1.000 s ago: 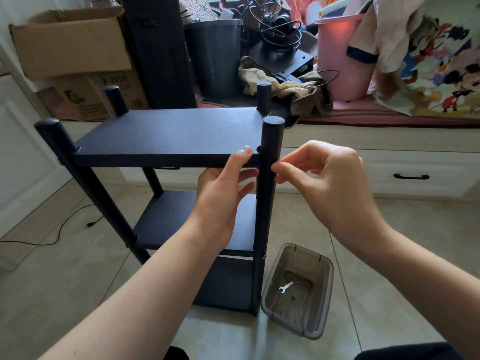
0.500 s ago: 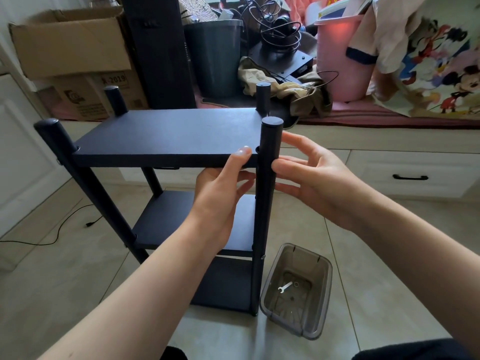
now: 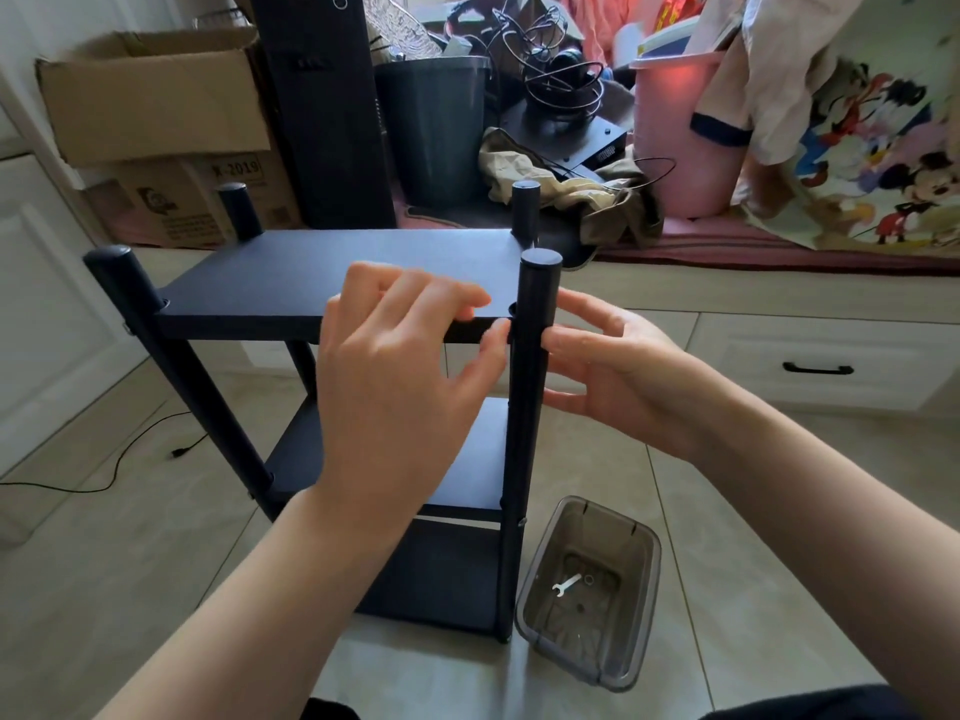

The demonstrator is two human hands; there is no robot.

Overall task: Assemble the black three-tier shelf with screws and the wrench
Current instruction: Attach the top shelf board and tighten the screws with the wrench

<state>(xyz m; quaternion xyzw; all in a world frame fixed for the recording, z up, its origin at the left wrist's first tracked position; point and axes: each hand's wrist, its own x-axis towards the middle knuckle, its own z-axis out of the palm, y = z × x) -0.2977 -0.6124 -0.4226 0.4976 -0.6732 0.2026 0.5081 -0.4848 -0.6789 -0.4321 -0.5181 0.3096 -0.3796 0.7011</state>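
Head view: left hand [image 3: 400,376] has shifted on top, now pinching the top tier [image 3: 332,272] edge; right hand [image 3: 618,371], fingers straight, steadies the post [image 3: 532,366]. Wrench [image 3: 569,584] lies unused in the bin [image 3: 530,579].

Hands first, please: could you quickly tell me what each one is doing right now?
Left hand: gripping the front edge of the black top shelf board.
Right hand: open, fingers touching the black round post.
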